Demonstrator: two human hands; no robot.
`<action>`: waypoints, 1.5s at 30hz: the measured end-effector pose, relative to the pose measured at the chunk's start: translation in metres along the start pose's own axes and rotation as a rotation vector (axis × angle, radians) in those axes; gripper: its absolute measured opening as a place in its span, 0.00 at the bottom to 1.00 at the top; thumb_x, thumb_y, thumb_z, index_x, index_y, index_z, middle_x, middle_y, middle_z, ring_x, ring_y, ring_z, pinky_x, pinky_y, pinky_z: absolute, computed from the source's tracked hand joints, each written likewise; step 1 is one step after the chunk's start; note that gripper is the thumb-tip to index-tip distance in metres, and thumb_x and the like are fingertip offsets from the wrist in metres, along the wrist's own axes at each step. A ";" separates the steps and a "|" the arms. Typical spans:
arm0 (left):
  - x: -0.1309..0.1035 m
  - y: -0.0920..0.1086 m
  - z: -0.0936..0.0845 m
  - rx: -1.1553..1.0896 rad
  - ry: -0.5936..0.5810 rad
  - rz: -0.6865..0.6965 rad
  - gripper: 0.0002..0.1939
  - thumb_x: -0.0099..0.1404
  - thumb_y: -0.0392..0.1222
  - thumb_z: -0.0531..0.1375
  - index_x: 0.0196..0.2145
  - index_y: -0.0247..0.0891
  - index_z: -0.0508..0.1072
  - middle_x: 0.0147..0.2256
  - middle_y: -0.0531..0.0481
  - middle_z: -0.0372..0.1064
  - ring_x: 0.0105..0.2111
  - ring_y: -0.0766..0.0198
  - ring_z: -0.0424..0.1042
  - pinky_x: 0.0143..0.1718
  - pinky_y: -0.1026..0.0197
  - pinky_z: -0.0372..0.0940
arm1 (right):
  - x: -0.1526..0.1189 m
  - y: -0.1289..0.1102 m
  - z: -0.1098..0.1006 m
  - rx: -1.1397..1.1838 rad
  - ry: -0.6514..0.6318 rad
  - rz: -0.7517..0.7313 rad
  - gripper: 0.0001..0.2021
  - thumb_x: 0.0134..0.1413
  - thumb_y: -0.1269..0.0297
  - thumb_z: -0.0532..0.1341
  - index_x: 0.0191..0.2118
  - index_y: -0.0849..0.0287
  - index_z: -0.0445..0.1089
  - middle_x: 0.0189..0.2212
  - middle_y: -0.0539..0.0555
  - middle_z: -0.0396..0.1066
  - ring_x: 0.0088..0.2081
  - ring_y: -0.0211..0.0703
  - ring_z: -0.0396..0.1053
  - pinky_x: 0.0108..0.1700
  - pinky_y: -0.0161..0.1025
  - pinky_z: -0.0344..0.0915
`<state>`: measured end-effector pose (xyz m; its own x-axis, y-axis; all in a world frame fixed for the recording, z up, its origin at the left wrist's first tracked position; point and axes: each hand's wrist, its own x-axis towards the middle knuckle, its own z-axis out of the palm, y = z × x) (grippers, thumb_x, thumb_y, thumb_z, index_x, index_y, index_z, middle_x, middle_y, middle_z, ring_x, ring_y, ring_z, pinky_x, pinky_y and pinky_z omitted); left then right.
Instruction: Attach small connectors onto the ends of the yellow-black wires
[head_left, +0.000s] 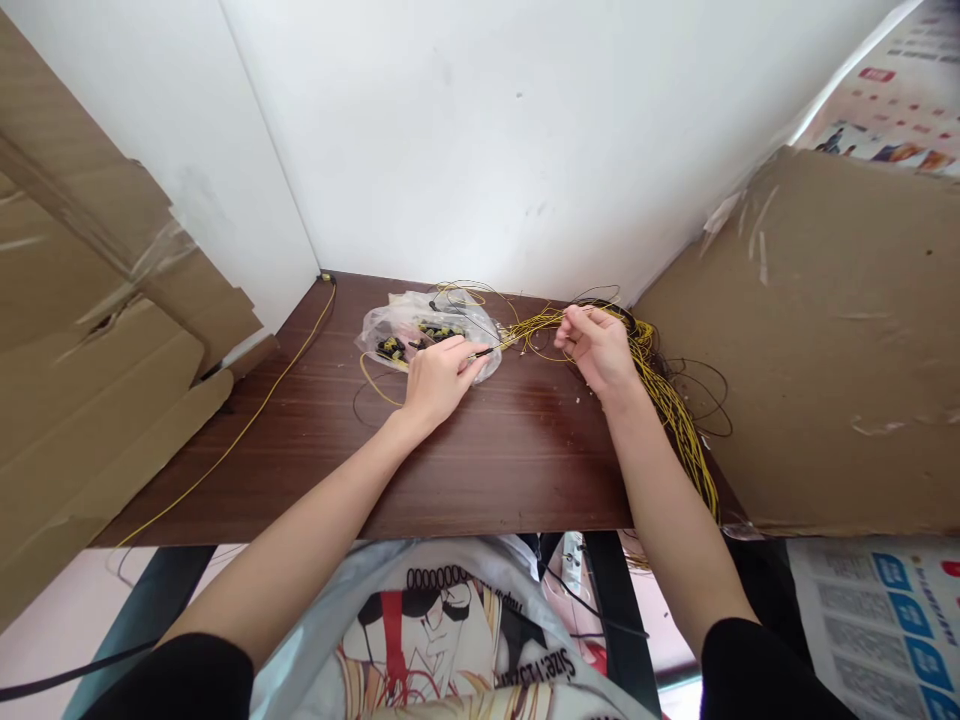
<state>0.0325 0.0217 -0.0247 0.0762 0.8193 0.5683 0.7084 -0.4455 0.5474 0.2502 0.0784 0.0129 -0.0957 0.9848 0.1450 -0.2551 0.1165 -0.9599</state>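
Note:
My left hand [439,378] is closed in a pinch around a thin wire whose black end [482,353] sticks out to the right of the fingertips. Over the table's right half, my right hand [596,345] is closed too, its thumb and fingers pressed together near the yellow wires; what lies between them is too fine to make out. A clear plastic bag [375,325] with several small black and yellow parts [391,348] lies behind and left of my left hand. A large bundle of yellow and black wires [675,420] hangs over the table's right edge, passing behind my right wrist.
The brown wooden table [495,460] meets a white wall [480,150] at the back. Cardboard sheets [817,340] stand on the right and left. A single yellow wire [262,405] runs along the left side from a small connector [325,277] in the corner.

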 end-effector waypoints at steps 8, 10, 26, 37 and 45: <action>0.000 0.001 0.000 -0.017 -0.009 -0.006 0.10 0.63 0.43 0.58 0.39 0.40 0.78 0.24 0.52 0.66 0.24 0.67 0.64 0.27 0.64 0.55 | 0.013 -0.013 -0.034 0.257 0.211 -0.052 0.13 0.38 0.62 0.72 0.26 0.58 0.67 0.21 0.43 0.66 0.22 0.27 0.63 0.25 0.27 0.64; 0.001 0.002 -0.001 -0.024 -0.009 -0.008 0.10 0.63 0.42 0.59 0.39 0.40 0.78 0.24 0.52 0.67 0.24 0.67 0.64 0.27 0.64 0.55 | 0.014 -0.013 -0.037 0.295 0.262 -0.065 0.12 0.38 0.62 0.72 0.26 0.58 0.67 0.21 0.42 0.66 0.22 0.26 0.63 0.24 0.26 0.63; 0.000 -0.003 0.001 -0.002 0.005 0.019 0.10 0.63 0.41 0.59 0.39 0.40 0.77 0.23 0.54 0.63 0.24 0.68 0.64 0.28 0.65 0.56 | -0.011 0.021 0.025 -0.232 -0.261 -0.018 0.15 0.39 0.57 0.71 0.34 0.58 0.75 0.27 0.51 0.74 0.28 0.35 0.69 0.31 0.34 0.68; 0.001 -0.002 0.000 -0.085 0.015 0.061 0.09 0.63 0.39 0.58 0.41 0.38 0.75 0.30 0.52 0.68 0.25 0.70 0.66 0.30 0.66 0.60 | -0.013 0.032 0.032 -0.209 -0.191 -0.062 0.13 0.41 0.55 0.70 0.30 0.60 0.74 0.25 0.52 0.75 0.28 0.39 0.73 0.31 0.36 0.69; 0.002 -0.001 -0.001 -0.065 0.050 0.039 0.07 0.63 0.39 0.59 0.37 0.37 0.76 0.31 0.52 0.69 0.24 0.71 0.66 0.29 0.66 0.59 | -0.017 0.028 0.035 -0.181 -0.217 -0.040 0.15 0.42 0.54 0.69 0.30 0.60 0.73 0.29 0.55 0.77 0.32 0.43 0.76 0.35 0.38 0.72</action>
<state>0.0311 0.0238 -0.0238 0.0668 0.7828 0.6187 0.6586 -0.5004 0.5620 0.2105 0.0603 -0.0080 -0.2979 0.9305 0.2132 -0.0891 0.1952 -0.9767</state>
